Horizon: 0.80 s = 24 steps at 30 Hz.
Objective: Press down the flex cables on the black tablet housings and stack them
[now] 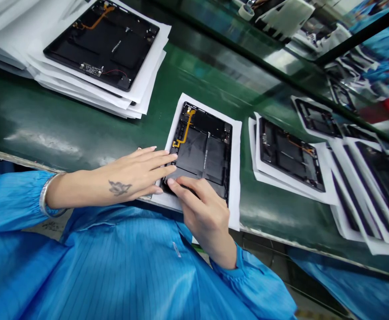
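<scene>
A black tablet housing (pixel 199 153) lies open-side up on a white sheet (pixel 235 178) in front of me. An orange flex cable (pixel 188 129) runs along its left side, and dark flat battery cells fill its middle. My left hand (pixel 137 173) is stretched flat, its fingertips at the housing's left edge. At the lower left corner, my right hand (pixel 203 202) has its thumb and fingers drawn together against the housing. Whatever may be between those fingers is too small or hidden to make out.
Another open housing (pixel 106 44) tops a stack of white sheets at the upper left. More housings (pixel 291 153) between sheets lie on the right, with a leaning row (pixel 374 191) beyond. A dark rail (pixel 264 71) runs along the back of the green bench (pixel 201 80).
</scene>
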Each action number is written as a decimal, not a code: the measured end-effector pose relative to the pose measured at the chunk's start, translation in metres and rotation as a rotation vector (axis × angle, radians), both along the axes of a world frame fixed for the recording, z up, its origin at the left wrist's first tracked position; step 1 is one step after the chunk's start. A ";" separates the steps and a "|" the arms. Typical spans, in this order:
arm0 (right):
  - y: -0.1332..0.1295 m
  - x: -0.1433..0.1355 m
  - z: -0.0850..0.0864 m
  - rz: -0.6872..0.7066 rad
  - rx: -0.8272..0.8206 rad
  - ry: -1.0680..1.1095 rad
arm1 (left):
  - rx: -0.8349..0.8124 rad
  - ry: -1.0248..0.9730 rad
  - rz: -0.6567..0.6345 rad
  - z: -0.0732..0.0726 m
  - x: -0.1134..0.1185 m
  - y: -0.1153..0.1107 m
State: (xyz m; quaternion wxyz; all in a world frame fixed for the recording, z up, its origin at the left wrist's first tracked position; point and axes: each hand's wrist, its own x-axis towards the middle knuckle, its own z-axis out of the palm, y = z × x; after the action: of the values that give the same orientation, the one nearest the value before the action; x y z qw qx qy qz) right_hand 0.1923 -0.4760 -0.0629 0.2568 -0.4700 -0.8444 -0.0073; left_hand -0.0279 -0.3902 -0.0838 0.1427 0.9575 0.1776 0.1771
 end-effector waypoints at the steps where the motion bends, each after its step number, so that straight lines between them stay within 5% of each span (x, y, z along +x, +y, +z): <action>1: 0.000 0.000 0.000 0.006 0.006 -0.010 | -0.007 0.004 0.002 0.000 0.000 0.000; 11: 0.003 -0.003 0.019 0.098 0.070 -0.365 | -0.008 -0.002 0.010 0.002 0.001 0.000; 24: 0.007 -0.008 0.030 0.148 0.059 -0.434 | 0.018 0.019 0.034 0.000 0.003 -0.002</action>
State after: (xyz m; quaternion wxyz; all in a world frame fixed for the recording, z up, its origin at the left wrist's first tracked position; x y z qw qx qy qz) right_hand 0.1848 -0.4688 -0.0333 0.0826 -0.3866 -0.9114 -0.1143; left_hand -0.0253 -0.3921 -0.0843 0.1294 0.9573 0.1935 0.1718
